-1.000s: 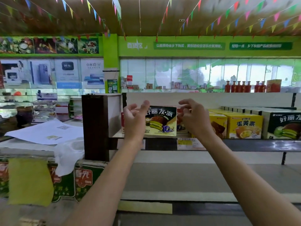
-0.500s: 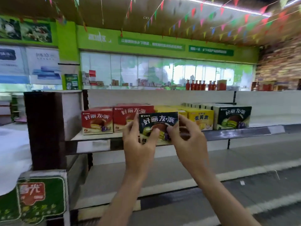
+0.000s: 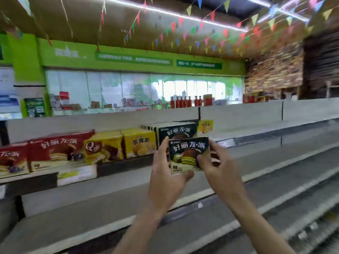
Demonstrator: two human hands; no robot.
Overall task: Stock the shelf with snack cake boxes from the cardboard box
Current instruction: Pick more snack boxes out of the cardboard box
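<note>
Grey metal shelf (image 3: 256, 138) ran L to R across view, slightly tilted from camera angle, white back panel behind it. Boxes stood upright on it in a row, touching or just beside each other: two red snack cake boxes (image 3: 55, 153) at far L, then yellow Q box (image 3: 103, 150), then yellow egg-pie box (image 3: 139, 143), then dark green boxes (image 3: 176, 129), several deep front to back. Small yellow tag (image 3: 205, 126) stood just R of dark ones. R part of shelf bare metal. Price labels (image 3: 77, 174) on front edge. Lower shelves (image 3: 91, 208) below, grey w/ white edge strips. Frame blurry.
</note>
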